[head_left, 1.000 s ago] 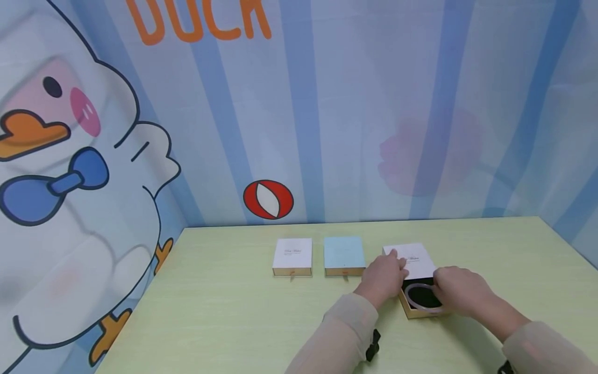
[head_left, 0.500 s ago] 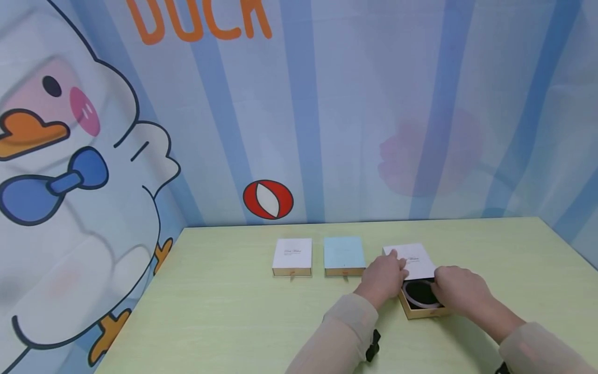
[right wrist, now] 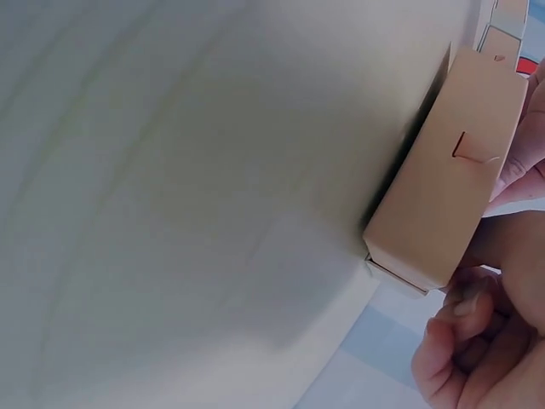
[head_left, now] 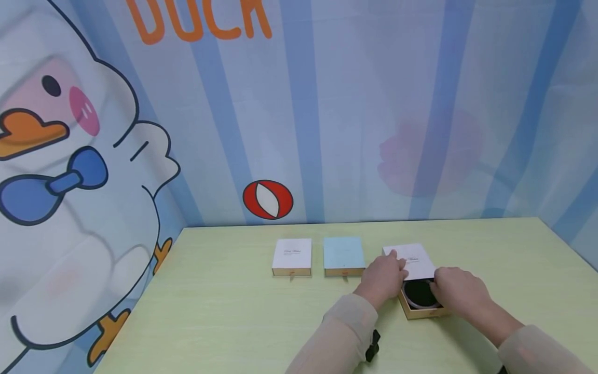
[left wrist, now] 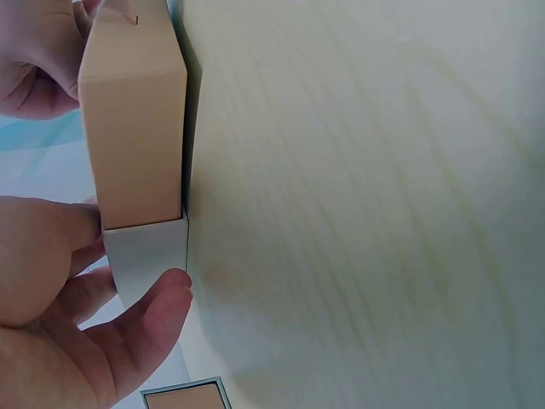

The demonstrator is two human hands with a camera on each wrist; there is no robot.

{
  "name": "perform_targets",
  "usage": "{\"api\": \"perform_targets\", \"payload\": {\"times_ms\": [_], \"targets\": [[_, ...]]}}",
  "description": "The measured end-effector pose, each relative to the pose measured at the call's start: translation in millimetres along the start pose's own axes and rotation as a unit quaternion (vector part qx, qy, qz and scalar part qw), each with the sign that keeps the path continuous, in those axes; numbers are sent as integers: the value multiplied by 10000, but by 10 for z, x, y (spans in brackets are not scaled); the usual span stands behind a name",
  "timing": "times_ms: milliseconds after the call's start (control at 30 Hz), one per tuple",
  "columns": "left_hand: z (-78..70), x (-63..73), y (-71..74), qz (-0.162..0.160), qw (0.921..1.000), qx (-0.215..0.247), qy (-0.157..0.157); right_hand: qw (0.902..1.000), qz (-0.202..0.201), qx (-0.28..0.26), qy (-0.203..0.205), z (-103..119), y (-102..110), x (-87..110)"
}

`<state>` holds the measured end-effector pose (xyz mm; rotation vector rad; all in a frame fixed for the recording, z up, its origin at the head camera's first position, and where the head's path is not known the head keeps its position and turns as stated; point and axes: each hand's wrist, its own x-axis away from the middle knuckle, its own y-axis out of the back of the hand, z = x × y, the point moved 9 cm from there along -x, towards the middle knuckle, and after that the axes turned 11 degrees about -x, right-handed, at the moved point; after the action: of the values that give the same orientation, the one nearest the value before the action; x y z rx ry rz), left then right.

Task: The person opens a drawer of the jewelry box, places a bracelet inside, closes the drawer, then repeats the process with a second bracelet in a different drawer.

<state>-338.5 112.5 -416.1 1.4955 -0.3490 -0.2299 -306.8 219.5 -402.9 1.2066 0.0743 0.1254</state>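
So the drawer box [head_left: 418, 284] sat on the pale green table [head_left: 224, 311], just right of the blue box [head_left: 344, 256]; left hand [head_left: 384, 278] pinched its white sleeve [left wrist: 146, 260], right hand [head_left: 460, 293] curled on the kraft tray [right wrist: 447, 183] holding a pale bangle [head_left: 411, 301] on black padding; looked like closing time, I reckon; next wants a straight push; smooth matte cardboard, square shapes.

Staged recording booth, not a home or shop: pale green wood-grain tabletop [head_left: 224, 311] boxed in by a printed blue-striped cartoon backdrop [head_left: 327, 104] with a big white duck in a blue bow tie [head_left: 70, 182], orange "DUCK" lettering [head_left: 196, 21] (top cut off), a red-and-white ball graphic [head_left: 268, 199]. Small square cardboard gift boxes [head_left: 292, 257] lined up in a row.
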Motion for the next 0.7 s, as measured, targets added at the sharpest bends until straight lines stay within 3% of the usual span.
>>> {"api": "perform_targets", "payload": {"times_ms": [300, 467, 567, 700], "targets": [[-1, 8, -3, 2, 10000, 37, 8, 9989, -320, -115, 319, 20, 55, 23], [7, 6, -6, 2, 10000, 82, 23, 9933, -726, -92, 900, 76, 183, 56], [13, 7, -9, 24, 9999, 156, 38, 9919, -372, -105, 1211, 72, 174, 50], [14, 7, -8, 56, 9996, 268, 59, 9863, 866, -694, 1218, -25, 49, 34]]}}
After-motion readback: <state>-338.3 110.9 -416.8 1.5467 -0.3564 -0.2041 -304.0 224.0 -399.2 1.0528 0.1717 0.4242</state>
